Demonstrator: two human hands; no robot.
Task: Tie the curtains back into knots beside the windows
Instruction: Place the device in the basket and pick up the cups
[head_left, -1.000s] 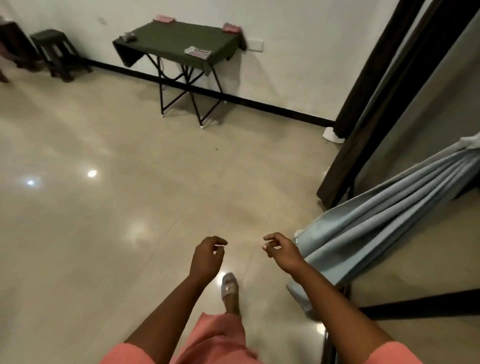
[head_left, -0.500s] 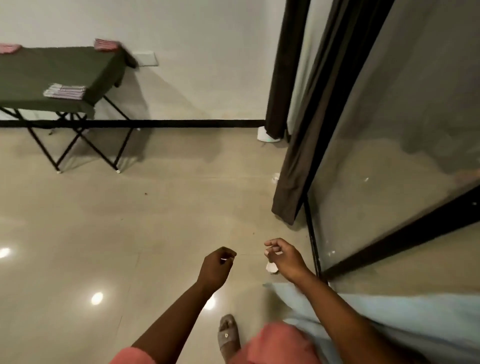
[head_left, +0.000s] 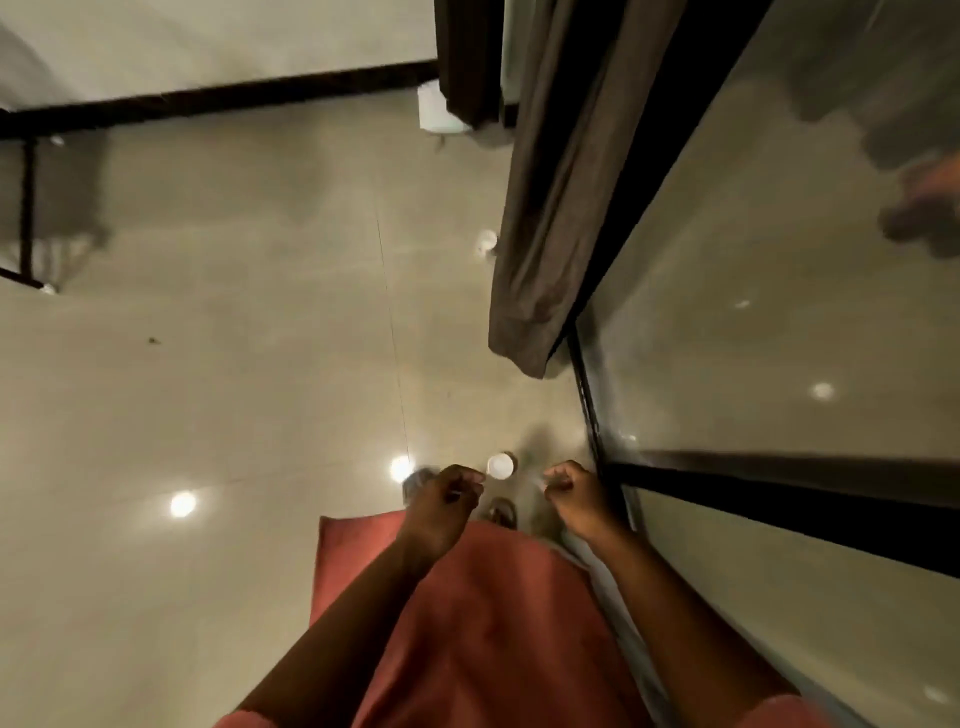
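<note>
Transit to the next curtain: both hands empty.

The view has swung off the pale blue curtain, now out of frame, and onto the dark brown curtain (head_left: 550, 208), which hangs untied against the glass window (head_left: 753, 312), well ahead of the hands. Left hand (head_left: 441, 501) and right hand (head_left: 576, 499) remain loosely curled; fingers grip nothing. Judgement: one curtain is left behind; gathering this one comes next.

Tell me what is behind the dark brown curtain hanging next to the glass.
Behind the dark brown curtain stands the black window frame, with the glass pane beside it. The cloth hides the frame's lower stretch and the floor under its hem.
</note>
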